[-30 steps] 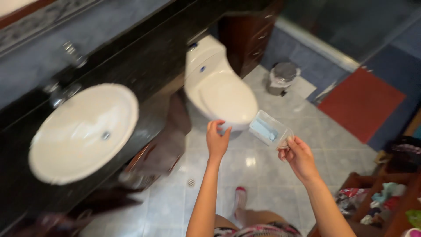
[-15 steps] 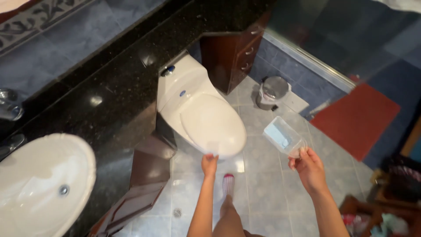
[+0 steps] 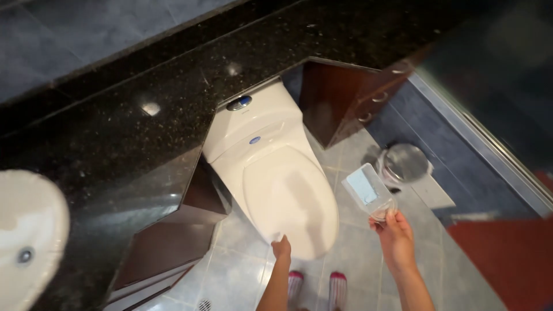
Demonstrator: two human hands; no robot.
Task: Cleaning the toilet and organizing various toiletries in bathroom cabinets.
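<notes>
I counted one toilet (image 3: 276, 173), one sink (image 3: 26, 230) at lower left, one bin (image 3: 406, 164), one clear packet (image 3: 368, 191), and my two hands: left (image 3: 281, 249), right (image 3: 394, 237).

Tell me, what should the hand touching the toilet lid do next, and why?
Probably lift the lid. The left hand already grips the front edge of the toilet lid, which is shut flat, while the right hand holds a clear packet with a blue block inside, beside the bowl.

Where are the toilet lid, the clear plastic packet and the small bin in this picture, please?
toilet lid (image 3: 291, 196), head view, middle of the closed lid.
clear plastic packet (image 3: 368, 191), head view, its blue insert.
small bin (image 3: 408, 162), head view, its round grey top.
</notes>
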